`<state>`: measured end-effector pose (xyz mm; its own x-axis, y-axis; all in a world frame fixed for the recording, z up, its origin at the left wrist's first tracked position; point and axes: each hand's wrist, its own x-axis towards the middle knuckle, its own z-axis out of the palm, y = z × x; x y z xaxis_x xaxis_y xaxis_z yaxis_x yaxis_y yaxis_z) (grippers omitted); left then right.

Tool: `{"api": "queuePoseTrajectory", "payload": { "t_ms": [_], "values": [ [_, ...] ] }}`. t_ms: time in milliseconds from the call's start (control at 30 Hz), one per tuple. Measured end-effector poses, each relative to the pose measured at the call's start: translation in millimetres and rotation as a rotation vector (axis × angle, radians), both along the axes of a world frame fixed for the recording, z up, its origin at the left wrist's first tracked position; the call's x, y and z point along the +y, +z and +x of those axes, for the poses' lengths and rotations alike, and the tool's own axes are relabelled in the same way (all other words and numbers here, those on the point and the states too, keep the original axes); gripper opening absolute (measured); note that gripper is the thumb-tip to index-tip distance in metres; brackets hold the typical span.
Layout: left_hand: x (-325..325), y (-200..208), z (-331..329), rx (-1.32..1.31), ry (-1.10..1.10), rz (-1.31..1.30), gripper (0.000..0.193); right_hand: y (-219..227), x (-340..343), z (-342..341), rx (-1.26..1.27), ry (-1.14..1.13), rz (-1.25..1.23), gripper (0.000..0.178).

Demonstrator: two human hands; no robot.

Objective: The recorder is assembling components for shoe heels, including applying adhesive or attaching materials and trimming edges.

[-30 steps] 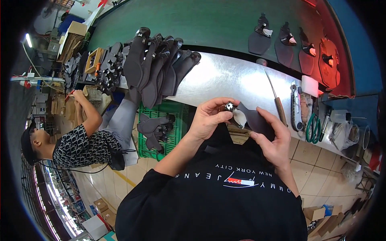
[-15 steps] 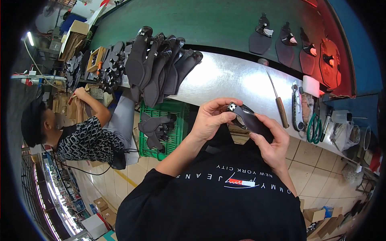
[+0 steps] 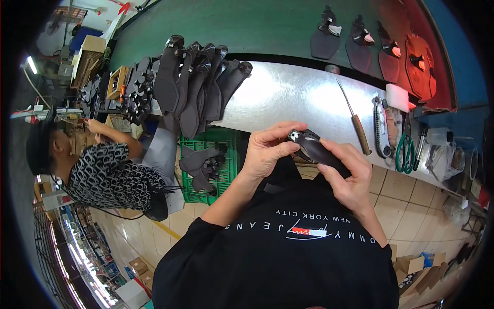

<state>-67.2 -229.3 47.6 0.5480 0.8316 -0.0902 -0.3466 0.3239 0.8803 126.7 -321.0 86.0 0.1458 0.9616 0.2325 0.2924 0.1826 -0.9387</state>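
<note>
In front of my chest I hold a black sandal [image 3: 323, 153] with both hands, out over the bench's near edge. My left hand [image 3: 263, 154] pinches its heel end between thumb and fingers, where a small pale metal-like patch with a dark dot shows. My right hand [image 3: 351, 172] grips the dark sole from the other side, its thumb below and fingers on top. Part of the sandal's strap shows between my hands; the rest is hidden by my fingers.
Similar black sandals [image 3: 193, 87] lie heaped on the metal bench [image 3: 278, 98], above a green crate [image 3: 229, 170]. An awl [image 3: 358, 131], a utility knife [image 3: 381, 126] and green-handled scissors [image 3: 405, 154] lie at right. Several sandals sit on the green conveyor belt [image 3: 257, 31]. A co-worker [image 3: 110, 170] sits at left.
The sandal has turned slightly in my hands, its sole showing narrower and more edge-on. The whole view has shifted a little, and the co-worker's arm has moved.
</note>
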Motion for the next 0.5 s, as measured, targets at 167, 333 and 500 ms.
{"api": "queuePoseTrajectory", "payload": {
  "t_ms": [167, 333, 500],
  "values": [
    [3.8, -13.2, -4.2, -0.016, -0.046, 0.264, 0.038, 2.8, 0.0, 1.4, -0.045, 0.017, -0.020, 0.043],
    [1.7, -8.7, -3.9, -0.001, -0.094, 0.256, 0.038, 3.0, 0.3, 2.8, -0.130, 0.007, 0.068, 0.043],
    [0.9, -7.4, -5.5, 0.011, -0.134, 0.283, 0.038, 2.8, -2.1, 2.7, -0.197, -0.025, 0.110, 0.041]
  ]
}}
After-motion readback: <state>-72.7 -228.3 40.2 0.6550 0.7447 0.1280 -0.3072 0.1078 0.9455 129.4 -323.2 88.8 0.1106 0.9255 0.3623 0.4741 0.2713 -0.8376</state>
